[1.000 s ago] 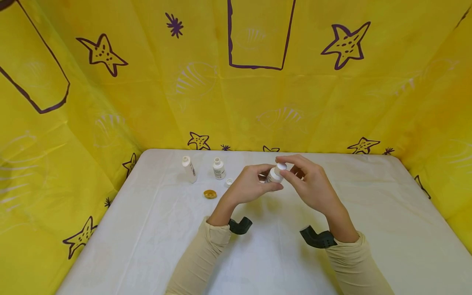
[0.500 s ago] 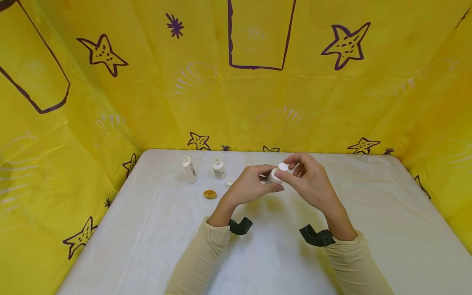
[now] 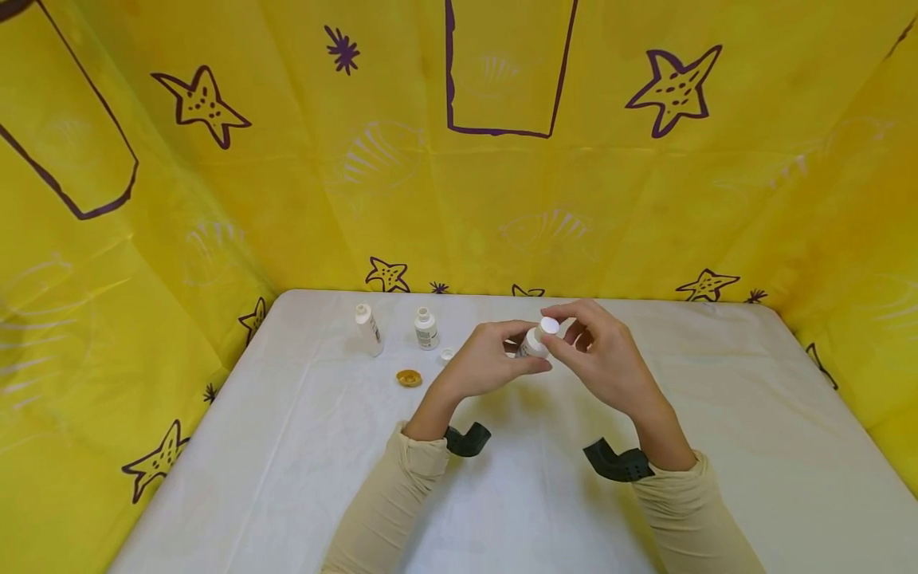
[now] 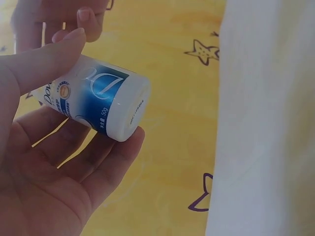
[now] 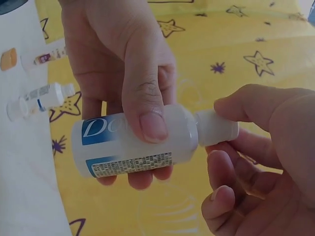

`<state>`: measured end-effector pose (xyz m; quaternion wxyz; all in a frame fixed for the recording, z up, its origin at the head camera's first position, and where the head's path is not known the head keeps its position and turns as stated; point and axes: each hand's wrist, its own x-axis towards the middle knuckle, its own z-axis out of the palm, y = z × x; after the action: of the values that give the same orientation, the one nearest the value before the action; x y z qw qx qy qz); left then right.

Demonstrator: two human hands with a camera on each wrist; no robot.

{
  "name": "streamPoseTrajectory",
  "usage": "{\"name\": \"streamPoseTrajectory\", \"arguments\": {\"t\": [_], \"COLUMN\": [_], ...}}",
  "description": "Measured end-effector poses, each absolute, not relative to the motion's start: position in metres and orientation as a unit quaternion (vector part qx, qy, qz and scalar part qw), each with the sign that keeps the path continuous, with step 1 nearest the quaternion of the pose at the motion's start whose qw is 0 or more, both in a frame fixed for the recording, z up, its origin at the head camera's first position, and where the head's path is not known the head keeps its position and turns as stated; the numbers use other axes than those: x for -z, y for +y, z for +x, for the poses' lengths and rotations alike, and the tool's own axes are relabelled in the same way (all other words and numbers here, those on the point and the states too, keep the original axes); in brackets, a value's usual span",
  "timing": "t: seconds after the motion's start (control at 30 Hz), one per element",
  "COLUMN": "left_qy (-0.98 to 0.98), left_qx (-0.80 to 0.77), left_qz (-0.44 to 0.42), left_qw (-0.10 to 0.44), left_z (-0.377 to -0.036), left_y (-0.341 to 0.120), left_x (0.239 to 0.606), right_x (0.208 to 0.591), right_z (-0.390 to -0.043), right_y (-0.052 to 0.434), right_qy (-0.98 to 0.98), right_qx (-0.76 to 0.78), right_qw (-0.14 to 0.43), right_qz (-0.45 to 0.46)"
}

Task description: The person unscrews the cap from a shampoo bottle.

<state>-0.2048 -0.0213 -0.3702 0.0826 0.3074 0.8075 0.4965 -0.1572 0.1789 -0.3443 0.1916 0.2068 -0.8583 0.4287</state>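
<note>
- Your left hand (image 3: 488, 363) has its fingers and thumb wrapped round the body of the small bottle (image 3: 533, 343), holding it up off the table (image 3: 717, 414), above its middle and somewhat toward the far edge. I judge this grip is there to keep the bottle from turning while the other hand works at its top.
- Your right hand (image 3: 598, 355) pinches the white cap (image 3: 549, 325) between thumb and fingertips; the remaining fingers curl loosely beneath. The cap sits on the neck, though the pictures do not show whether it is screwed tight or loose.
- The bottle lies tilted, nearly on its side in the wrist views, with the cap toward the right hand and the flat base toward the left wrist. That likely keeps both ends within easy reach.
- The bottle is white plastic and short, with a blue label (image 4: 101, 101) bearing pale lettering and a block of small print along one side. Its base is a plain white disc.
- Near the far-left corner of the table stand two more bottles (image 3: 368, 328) (image 3: 425, 328), both uncapped, well apart from your hands.
- Just in front of them lie a small white cap (image 3: 446, 354) and a gold cap (image 3: 409, 378).
</note>
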Motion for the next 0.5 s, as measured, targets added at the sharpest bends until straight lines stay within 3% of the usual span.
{"name": "streamPoseTrajectory", "arguments": {"t": [0.23, 0.5], "left_qy": [0.806, 0.804], "left_qx": [-0.499, -0.495], "left_qz": [0.307, 0.320], "left_qw": [0.080, 0.080], "left_z": [-0.2051, -0.2046], "left_y": [-0.0210, -0.0204], "left_x": [0.3700, 0.3715], "right_x": [0.3417, 0.3403], "right_z": [-0.1561, -0.1549], "right_y": [0.1803, 0.1797], "right_qy": [-0.855, -0.871], "right_qx": [-0.426, -0.437], "right_qw": [0.191, 0.170], "right_qz": [0.224, 0.146]}}
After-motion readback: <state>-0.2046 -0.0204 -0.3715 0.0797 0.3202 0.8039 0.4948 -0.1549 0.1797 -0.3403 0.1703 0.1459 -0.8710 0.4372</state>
